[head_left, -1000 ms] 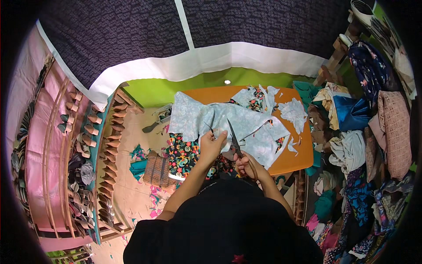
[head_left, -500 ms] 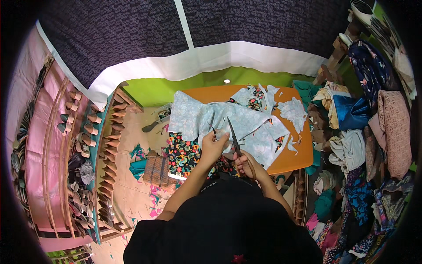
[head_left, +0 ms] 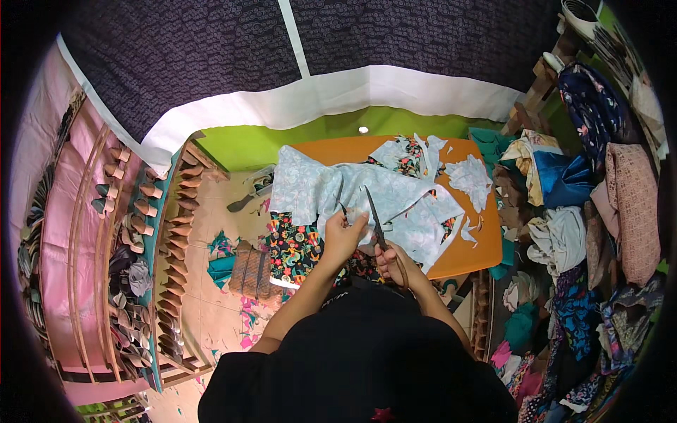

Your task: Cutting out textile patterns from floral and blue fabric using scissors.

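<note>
My right hand (head_left: 390, 262) is wrapped round the handles of dark metal scissors (head_left: 376, 220), whose blades point away from me and up to the left. Just left of them, my left hand (head_left: 343, 236) is closed in a pinch on pale fabric; the exact bit between its fingertips is hard to make out. Beneath both hands lies a spread of floral fabric (head_left: 300, 243), black with bright flowers on its face and whitish on its reverse, folded over itself. A dark curved strip shows just beyond the left fingertips.
An orange table (head_left: 462, 264) carries the fabric and white cut scraps (head_left: 470, 182). Racks of shoes (head_left: 176, 261) stand at the left. Heaped cloths (head_left: 564, 240) fill the right side. Scraps and a brown woven bag (head_left: 252, 273) lie on the floor. A dark curtain (head_left: 211, 63) hangs beyond.
Almost nothing differs. Both hands, the scissors and the fabric keep nearly the same place, with only a very slight shift of the left fingers.
</note>
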### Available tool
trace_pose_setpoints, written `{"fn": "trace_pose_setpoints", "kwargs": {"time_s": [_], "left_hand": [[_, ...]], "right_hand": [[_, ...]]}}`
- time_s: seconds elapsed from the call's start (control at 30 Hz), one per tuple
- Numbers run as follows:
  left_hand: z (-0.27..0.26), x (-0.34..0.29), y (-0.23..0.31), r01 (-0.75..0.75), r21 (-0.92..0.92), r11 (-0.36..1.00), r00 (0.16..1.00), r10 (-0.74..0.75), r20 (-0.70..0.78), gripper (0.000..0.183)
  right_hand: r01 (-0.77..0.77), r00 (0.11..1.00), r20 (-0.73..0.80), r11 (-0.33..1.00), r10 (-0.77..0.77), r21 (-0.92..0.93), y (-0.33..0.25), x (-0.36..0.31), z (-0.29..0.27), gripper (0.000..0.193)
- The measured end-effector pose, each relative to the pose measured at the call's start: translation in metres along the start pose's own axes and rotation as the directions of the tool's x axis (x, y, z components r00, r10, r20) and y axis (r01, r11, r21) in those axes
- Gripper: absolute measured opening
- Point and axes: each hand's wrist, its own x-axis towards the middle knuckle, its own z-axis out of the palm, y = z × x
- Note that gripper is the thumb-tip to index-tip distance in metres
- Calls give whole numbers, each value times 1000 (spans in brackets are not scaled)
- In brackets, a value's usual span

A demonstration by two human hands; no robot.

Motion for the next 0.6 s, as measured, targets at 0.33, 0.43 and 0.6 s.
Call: {"fn": "trace_pose_setpoints", "kwargs": {"time_s": [0.33, 0.43, 0.6], "left_hand": [[-1, 1, -1, 0, 14, 1000, 1000, 0, -19, 17], [0, 1, -3, 4, 12, 1000, 1000, -4, -21, 17], [3, -3, 10, -12, 60, 998, 1000, 13, -9, 17]], "right_hand": [[63, 998, -19, 997, -64, -49, 16, 6, -4, 64], [75, 997, -11, 996, -76, -50, 20, 8, -8, 64], [63, 998, -11, 993, -64, -101, 7, 3, -4, 60]]}}
